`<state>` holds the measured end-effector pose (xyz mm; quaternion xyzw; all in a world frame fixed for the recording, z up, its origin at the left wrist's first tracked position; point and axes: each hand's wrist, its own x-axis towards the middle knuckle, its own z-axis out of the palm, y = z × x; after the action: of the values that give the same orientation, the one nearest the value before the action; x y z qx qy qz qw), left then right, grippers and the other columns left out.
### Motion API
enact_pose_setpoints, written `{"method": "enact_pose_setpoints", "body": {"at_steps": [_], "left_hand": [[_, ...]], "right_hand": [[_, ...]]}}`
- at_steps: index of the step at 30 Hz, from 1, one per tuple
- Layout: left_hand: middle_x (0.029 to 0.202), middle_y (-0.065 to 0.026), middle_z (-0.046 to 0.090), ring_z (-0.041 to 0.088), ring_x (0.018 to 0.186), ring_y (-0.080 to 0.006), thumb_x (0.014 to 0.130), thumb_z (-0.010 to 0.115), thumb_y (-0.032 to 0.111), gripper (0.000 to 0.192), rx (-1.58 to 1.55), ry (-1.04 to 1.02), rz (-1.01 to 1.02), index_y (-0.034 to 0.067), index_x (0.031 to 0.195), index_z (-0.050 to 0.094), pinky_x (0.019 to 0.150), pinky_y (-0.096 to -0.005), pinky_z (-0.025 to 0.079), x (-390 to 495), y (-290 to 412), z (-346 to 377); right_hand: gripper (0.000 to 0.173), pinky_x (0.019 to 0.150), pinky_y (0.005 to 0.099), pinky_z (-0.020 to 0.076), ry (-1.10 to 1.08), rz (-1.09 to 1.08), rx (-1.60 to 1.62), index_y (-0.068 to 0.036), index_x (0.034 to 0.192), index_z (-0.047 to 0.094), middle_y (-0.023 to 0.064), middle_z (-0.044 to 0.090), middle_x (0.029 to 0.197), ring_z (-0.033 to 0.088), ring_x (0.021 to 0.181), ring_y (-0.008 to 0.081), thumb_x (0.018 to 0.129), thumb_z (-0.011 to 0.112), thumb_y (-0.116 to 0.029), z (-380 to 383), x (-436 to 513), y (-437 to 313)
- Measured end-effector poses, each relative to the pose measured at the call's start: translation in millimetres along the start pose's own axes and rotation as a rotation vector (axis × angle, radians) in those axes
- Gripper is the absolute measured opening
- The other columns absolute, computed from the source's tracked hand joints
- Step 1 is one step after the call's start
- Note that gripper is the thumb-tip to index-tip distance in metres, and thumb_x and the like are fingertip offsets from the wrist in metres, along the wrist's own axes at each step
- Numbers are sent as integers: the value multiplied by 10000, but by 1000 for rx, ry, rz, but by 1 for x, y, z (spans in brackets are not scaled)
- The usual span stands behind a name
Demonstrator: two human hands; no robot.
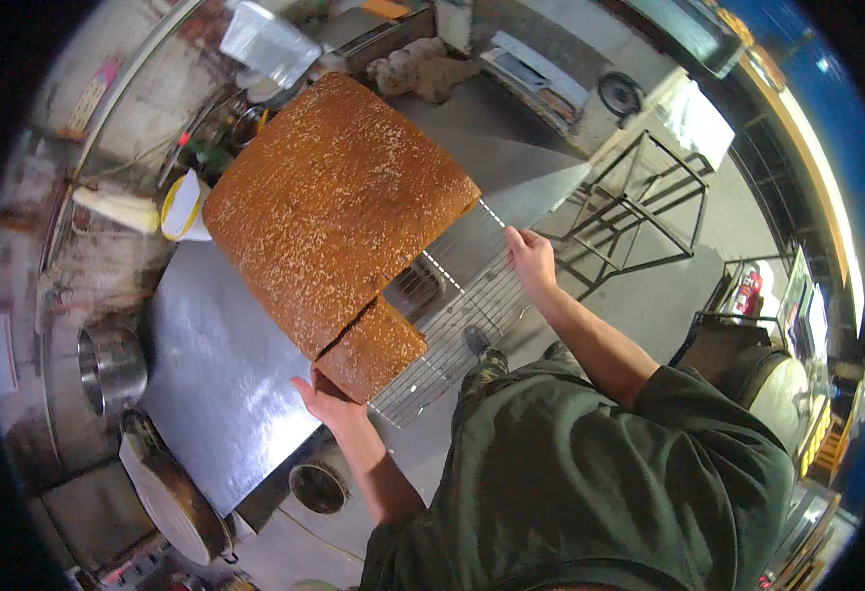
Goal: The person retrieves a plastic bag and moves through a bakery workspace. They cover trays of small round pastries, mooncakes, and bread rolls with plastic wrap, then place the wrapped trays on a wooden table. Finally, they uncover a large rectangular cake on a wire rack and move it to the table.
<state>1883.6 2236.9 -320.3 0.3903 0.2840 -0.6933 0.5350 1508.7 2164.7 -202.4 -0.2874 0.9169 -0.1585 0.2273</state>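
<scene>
A large slab of browned, sesame-topped bread [344,199] lies on a wire cooling rack [477,295] in front of me. Beside a dark cut line sits a smaller piece of the same bread [373,351], at the rack's near left part. My left hand [336,399] is at the rack's left end, its fingers hidden under the small piece and its thumb sticking out. At the right, my right hand [532,258] grips the wire rack by its edge, close to the slab's right corner. Part of the rack's near side shows bare wires, with the floor visible through them.
A metal-topped table [233,369] extends beneath and left of the bread. A steel pot [112,369] and a large round pan [174,502] stand at the left. Right of the table is a black metal frame stand [632,207]. A cylindrical container [319,486] is below the table's near edge.
</scene>
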Motion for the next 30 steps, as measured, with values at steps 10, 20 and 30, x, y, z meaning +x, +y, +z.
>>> {"method": "enact_pose_setpoints", "body": {"at_steps": [10, 20, 30], "left_hand": [[1460, -175, 467, 452, 1333, -376, 935, 380, 718, 881, 127, -122, -139, -3, 1439, 423, 1107, -543, 356, -52, -41, 42], [1491, -145, 430, 447, 1329, -343, 948, 421, 661, 801, 338, -246, -310, 34, 1446, 428, 1077, -526, 380, -102, -139, 69], [1529, -155, 389, 386, 1379, -331, 949, 475, 624, 817, 519, -435, -502, 8, 1476, 379, 1131, -485, 309, -135, -268, 196]], "right_hand": [[426, 594, 315, 460, 169, 6, 167, -35, 756, 649, 42, 607, 613, 601, 580, 132, 938, 600, -418, -111, -54, 45], [419, 619, 331, 491, 477, 128, 194, -59, 749, 665, 43, 643, 617, 648, 592, 143, 930, 601, -431, -253, -122, 133], [423, 598, 329, 478, 798, 241, 341, -70, 744, 681, 52, 639, 602, 637, 570, 161, 911, 605, -451, -377, -148, 176]]}}
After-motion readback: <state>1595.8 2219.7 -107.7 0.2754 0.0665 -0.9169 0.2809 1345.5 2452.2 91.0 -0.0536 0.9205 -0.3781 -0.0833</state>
